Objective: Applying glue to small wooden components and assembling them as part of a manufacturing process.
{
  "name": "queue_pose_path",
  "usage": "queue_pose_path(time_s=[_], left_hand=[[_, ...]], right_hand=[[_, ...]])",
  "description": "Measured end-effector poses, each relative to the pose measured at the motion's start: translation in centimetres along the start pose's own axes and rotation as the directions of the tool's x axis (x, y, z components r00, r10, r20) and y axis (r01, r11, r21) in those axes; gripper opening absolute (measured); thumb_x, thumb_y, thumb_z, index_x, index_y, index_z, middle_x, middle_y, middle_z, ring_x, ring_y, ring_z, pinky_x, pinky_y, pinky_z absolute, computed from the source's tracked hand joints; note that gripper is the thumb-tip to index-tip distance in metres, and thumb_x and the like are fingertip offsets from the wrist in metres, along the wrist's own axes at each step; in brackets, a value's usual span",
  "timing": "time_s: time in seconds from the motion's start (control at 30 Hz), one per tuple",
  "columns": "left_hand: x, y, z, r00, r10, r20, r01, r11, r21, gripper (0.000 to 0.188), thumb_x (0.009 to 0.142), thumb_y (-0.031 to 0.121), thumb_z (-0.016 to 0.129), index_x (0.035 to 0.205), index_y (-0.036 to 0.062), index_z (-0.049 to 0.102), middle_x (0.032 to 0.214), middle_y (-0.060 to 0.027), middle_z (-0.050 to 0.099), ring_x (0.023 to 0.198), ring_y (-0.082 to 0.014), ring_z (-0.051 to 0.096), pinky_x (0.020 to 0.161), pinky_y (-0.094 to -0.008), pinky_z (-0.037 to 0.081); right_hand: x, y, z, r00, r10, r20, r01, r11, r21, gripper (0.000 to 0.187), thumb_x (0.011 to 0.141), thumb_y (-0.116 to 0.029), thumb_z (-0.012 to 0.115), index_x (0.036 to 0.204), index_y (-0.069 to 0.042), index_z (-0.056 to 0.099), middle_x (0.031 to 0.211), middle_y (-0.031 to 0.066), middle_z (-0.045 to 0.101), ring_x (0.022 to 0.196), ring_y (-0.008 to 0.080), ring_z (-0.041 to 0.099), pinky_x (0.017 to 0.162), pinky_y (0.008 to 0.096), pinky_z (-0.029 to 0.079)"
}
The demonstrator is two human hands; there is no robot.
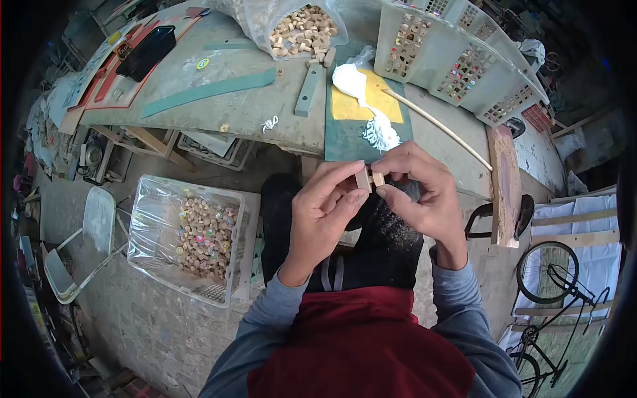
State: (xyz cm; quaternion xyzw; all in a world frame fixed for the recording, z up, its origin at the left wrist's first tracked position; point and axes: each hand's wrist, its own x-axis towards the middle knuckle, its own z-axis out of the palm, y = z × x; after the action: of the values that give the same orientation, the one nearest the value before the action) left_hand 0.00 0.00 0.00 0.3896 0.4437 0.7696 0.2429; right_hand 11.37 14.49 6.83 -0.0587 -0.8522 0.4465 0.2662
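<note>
Two hands (378,199) | two wooden pieces (370,178) pinched | one floor basket (142,219)

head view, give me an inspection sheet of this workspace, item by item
surface: grey worn workbench, dusty, with a dark green mat at its near edge
job's things: small wooden piece pinched between both hands; open bag of wooden blocks on the bench; clear crate of wooden pieces on the floor to the left
clutter: green strips, white rag, thin stick, pale baskets
grippers: left hand and right hand both closed on the piece
cables: nothing seen
surroundings: concrete floor, bicycle at right, folding chair at left
</note>
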Motion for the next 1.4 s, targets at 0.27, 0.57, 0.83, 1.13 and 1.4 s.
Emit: queue_pose_path(time_s=[0.27,0.57,0.83,1.13,1.4], left_hand=[[0.1,-0.1,0.1,1.000,0.018,-0.005,-0.018,1.000,0.023,0.035,0.094,-0.007,0.060,0.129,-0.0061,0.059,0.124,-0.0124,0.056,0.106,-0.0157,0.063,0.089,-0.0268,0.053],[0.0,-0.3,-0.2,1.000,0.017,0.007,-0.017,1.000,0.002,0.035,0.095,-0.006,0.059,0.130,-0.0058,0.058,0.127,-0.0123,0.055,0.111,-0.0176,0.062,0.092,-0.0287,0.053],[-0.1,-0.2,-0.1,1.000,0.006,-0.003,-0.006,1.000,-0.022,0.034,0.096,-0.004,0.060,0.130,-0.0055,0.058,0.125,-0.0125,0.055,0.110,-0.0176,0.062,0.093,-0.0289,0.054],[-0.1,-0.3,-0.1,0.999,0.043,-0.015,-0.042,0.998,0.042,0.032,0.096,0.000,0.062,0.128,-0.0052,0.060,0.124,-0.0126,0.058,0.108,-0.0177,0.063,0.090,-0.0289,0.055],[-0.2,-0.9,0.1,0.999,0.028,-0.026,-0.028,1.000,-0.004,0.033,0.096,0.000,0.062,0.129,-0.0049,0.059,0.124,-0.0124,0.059,0.109,-0.0178,0.063,0.091,-0.0296,0.055]], right_hand=[[-0.2,0.4,0.3,0.999,0.026,-0.018,-0.025,0.998,0.052,0.027,0.075,0.001,0.068,0.101,-0.004,0.071,0.094,0.0062,0.066,0.078,0.0153,0.055,0.068,0.0285,0.044],[-0.2,0.6,0.4,1.000,0.012,-0.015,-0.011,0.998,0.054,0.027,0.076,0.000,0.068,0.102,-0.004,0.071,0.096,0.0058,0.067,0.078,0.0140,0.056,0.068,0.0276,0.045],[-0.2,1.0,0.4,1.000,-0.006,-0.001,0.006,0.998,0.070,0.028,0.076,0.001,0.068,0.104,-0.004,0.072,0.097,0.0055,0.066,0.079,0.0138,0.056,0.067,0.0271,0.044],[-0.3,1.1,0.4,1.000,0.006,0.016,-0.008,0.996,0.093,0.031,0.076,0.003,0.067,0.106,-0.004,0.072,0.098,0.0058,0.066,0.079,0.0130,0.056,0.067,0.0266,0.045],[-0.1,1.5,0.1,0.999,-0.024,0.026,0.022,0.997,0.080,0.033,0.075,0.003,0.068,0.108,-0.003,0.071,0.098,0.0062,0.066,0.079,0.0135,0.057,0.068,0.0273,0.046]])
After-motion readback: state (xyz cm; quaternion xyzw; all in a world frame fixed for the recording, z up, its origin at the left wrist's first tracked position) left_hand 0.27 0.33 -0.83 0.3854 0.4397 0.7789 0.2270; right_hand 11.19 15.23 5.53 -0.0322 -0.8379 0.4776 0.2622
